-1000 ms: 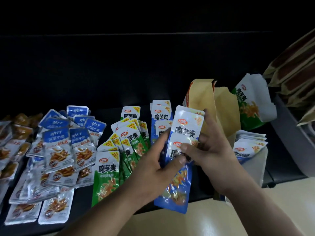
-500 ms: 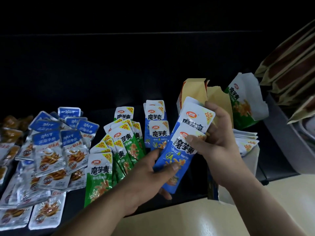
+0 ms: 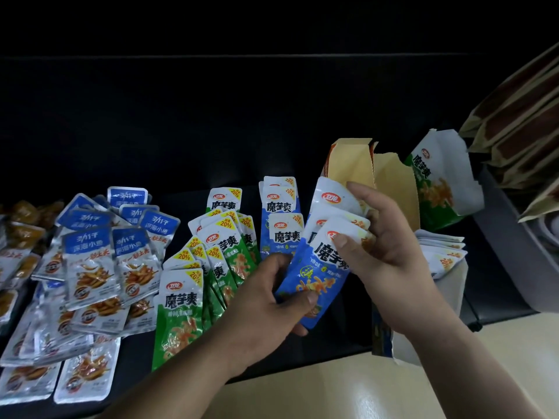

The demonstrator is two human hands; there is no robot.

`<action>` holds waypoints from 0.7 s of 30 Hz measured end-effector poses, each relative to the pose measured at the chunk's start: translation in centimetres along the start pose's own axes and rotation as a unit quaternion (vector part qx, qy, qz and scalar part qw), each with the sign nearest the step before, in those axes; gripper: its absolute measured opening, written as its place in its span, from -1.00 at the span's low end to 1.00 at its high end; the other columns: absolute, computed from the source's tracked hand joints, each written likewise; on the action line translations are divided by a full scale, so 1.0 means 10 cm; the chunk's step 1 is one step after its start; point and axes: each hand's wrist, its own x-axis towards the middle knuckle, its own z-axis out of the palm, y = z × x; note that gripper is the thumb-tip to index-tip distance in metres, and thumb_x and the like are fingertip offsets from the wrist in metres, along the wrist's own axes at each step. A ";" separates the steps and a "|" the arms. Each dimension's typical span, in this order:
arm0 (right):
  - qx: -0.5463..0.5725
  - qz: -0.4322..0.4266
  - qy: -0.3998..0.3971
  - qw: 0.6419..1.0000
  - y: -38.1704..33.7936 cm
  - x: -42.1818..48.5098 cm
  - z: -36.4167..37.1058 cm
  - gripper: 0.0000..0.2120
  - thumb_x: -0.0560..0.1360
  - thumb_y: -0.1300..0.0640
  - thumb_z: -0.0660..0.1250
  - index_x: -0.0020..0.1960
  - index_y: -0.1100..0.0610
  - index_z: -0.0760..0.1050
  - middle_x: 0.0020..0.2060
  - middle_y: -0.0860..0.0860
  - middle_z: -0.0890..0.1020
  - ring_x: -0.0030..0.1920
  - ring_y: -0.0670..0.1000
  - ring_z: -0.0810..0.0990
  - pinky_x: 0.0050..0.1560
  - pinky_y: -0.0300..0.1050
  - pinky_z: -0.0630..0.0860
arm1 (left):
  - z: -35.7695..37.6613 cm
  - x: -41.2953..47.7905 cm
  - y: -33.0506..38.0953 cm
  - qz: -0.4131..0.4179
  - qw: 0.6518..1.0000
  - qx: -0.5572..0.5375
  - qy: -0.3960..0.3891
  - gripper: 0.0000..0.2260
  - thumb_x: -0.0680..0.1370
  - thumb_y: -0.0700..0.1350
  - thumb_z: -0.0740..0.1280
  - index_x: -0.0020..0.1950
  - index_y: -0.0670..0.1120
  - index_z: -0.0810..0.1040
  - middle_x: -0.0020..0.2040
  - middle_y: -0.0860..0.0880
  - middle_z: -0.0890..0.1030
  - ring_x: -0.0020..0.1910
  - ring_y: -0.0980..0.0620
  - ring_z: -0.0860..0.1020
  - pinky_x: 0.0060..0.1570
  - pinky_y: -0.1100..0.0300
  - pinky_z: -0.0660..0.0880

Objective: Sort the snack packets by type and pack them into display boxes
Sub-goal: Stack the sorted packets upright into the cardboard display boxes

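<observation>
Spreading over the dark table, well to the left of the tan display box, lie the silver-and-blue fish packets. Nearer that box the green packets overlap in a fan, and just left of it a short row of blue packets lies flat. To the box's right stands a white box already stacked with packets. In front of the tan box a held sheaf of blue packets is splayed and uneven. The right hand curls round its top ends with the thumb pressed on the front packet, while the left hand pinches its lower ends between thumb and fingers. The step looks like squaring the sheaf before boxing it. The film looks slick, so a loosened pinch could let a packet slide onto the green fan and mix the types. Pushed in crooked, the corners could catch on the tan box's raised flap and buckle.
</observation>
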 end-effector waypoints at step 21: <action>-0.158 -0.030 0.044 0.986 0.03 -0.09 -0.13 -0.43 0.58 0.14 0.33 0.56 -0.07 0.32 0.38 -0.03 0.48 0.39 0.05 0.51 0.24 0.14 0.58 | 0.12 -0.09 0.11 0.010 0.999 0.020 -0.040 -0.48 0.62 -0.18 0.42 0.46 0.24 0.37 0.12 0.18 0.70 -0.03 0.06 0.73 -0.14 -0.01 0.70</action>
